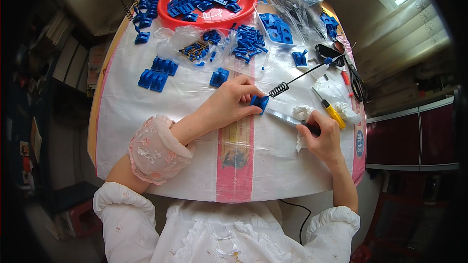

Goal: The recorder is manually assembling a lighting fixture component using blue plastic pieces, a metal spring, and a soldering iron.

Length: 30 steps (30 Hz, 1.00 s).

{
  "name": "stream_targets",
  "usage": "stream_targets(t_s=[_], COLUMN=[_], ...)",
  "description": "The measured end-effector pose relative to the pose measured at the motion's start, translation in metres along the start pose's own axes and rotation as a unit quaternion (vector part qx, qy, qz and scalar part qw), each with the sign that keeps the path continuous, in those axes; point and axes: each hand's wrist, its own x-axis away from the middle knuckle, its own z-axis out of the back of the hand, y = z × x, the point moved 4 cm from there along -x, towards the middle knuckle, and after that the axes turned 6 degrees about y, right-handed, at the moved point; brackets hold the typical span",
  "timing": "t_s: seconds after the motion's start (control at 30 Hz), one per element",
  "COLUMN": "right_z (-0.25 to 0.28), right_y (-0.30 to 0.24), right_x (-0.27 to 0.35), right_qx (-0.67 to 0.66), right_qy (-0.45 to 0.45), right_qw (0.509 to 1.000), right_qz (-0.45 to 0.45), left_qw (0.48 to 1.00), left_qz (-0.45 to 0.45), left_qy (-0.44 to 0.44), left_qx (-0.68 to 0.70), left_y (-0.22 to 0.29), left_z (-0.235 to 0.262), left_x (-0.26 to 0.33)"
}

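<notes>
Toward ten o'clock on the white-covered table lie ridged blue plastic pieces. Near centre, the left hand pinches a small blue plastic block; a coiled black wire rod points from it toward two o'clock. At the block's four o'clock, the right hand wraps a dark-handled metal blade, apparently trimming or prying; next calls for steady, light pressure.

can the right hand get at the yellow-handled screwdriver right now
Probably yes: the yellow-handled metal screwdriver lies uncovered just beyond the right hand, though that hand holds a black-handled metal blade.
</notes>
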Motion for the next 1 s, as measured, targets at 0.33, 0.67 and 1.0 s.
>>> stream_targets(t_s=[0.33, 0.67, 1.0], right_z=[-0.001, 0.004, 0.005], right_y=[-0.006, -0.013, -0.013], right_x=[-0.001, -0.005, -0.006], right_qx=[0.003, 0.019, 0.022], right_qy=[0.006, -0.003, -0.020], right_qw=[1.000, 1.000, 1.000], right_qz=[0.013, 0.014, 0.002], left_qw=[1.000, 1.000, 1.000], left_qz=[0.004, -0.007, 0.001], left_qy=[-0.003, 0.002, 0.002], left_qx=[-0.008, -0.003, -0.004], left_y=[0.002, 0.001, 0.002], left_z=[0.000, 0.000, 0.000], left_x=[0.000, 0.000, 0.000])
